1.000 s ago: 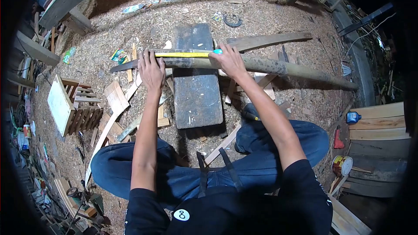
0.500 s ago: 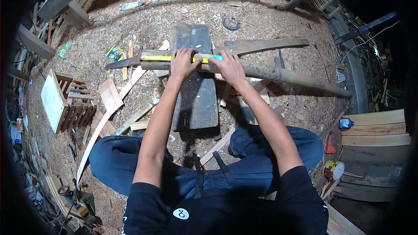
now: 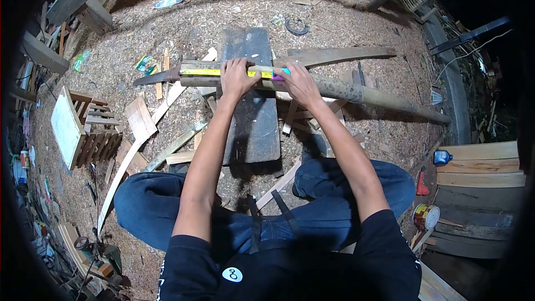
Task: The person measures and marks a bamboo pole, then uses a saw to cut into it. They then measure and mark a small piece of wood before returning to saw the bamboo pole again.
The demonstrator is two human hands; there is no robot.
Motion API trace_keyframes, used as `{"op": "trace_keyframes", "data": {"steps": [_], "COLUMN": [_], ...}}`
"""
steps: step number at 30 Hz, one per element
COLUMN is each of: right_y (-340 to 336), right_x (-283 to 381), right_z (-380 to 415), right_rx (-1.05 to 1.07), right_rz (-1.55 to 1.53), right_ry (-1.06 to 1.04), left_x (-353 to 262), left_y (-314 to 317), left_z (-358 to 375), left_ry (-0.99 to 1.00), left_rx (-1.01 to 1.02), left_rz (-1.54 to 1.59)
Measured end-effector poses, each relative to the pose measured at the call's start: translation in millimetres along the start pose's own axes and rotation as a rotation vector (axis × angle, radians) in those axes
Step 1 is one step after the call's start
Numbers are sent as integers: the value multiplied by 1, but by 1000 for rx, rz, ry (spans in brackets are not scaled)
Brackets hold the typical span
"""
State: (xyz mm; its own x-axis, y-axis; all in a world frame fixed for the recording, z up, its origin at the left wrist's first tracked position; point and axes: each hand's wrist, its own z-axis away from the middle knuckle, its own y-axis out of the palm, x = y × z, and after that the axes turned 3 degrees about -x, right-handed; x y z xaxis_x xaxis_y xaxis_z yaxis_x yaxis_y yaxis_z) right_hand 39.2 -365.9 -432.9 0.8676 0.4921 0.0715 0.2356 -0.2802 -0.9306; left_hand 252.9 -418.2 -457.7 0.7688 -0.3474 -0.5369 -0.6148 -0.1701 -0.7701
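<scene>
A long bamboo pole (image 3: pixel 384 102) lies crosswise over a dark wooden plank bench (image 3: pixel 253 134). Along its near end stretches the yellow blade of a tape measure (image 3: pixel 200 72). My left hand (image 3: pixel 237 77) is closed over the pole, its thumb pressing the blade down. To its right, my right hand (image 3: pixel 299 85) grips the tape measure's cyan and magenta case (image 3: pixel 280 74) against the pole; its fingers partly cover the case. A short stretch of yellow blade shows between the two hands. Just past the pole's left end lies a dark-bladed cutting tool (image 3: pixel 156 79) with a brown handle.
Wood strips and offcuts (image 3: pixel 139 120) litter the ground, which is covered in shavings. A slatted wooden stool (image 3: pixel 83 128) lies tipped at left. A curved board (image 3: pixel 345 56) rests behind the pole. Planks (image 3: pixel 479 164), a blue bottle (image 3: pixel 443 158) and a can (image 3: pixel 428 217) are at right.
My right hand has shifted slightly right and turned with the tape case, so its magenta part now shows. My left hand has moved a little right, still on the pole.
</scene>
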Motion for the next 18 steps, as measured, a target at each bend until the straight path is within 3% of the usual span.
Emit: {"op": "trace_keyframes", "data": {"steps": [7,12,18], "right_y": [-4,-2,3], "right_x": [0,2,-2], "right_z": [1,3,3], "right_rx": [11,-19,-68], "right_rz": [-81,-156,-238], "right_ry": [29,57,31], "left_x": [-3,-2,-2], "left_y": [-1,0,0], "left_z": [2,-1,-10], "left_ry": [78,316,245], "left_rx": [-51,61,188], "left_rz": [-22,-4,54]}}
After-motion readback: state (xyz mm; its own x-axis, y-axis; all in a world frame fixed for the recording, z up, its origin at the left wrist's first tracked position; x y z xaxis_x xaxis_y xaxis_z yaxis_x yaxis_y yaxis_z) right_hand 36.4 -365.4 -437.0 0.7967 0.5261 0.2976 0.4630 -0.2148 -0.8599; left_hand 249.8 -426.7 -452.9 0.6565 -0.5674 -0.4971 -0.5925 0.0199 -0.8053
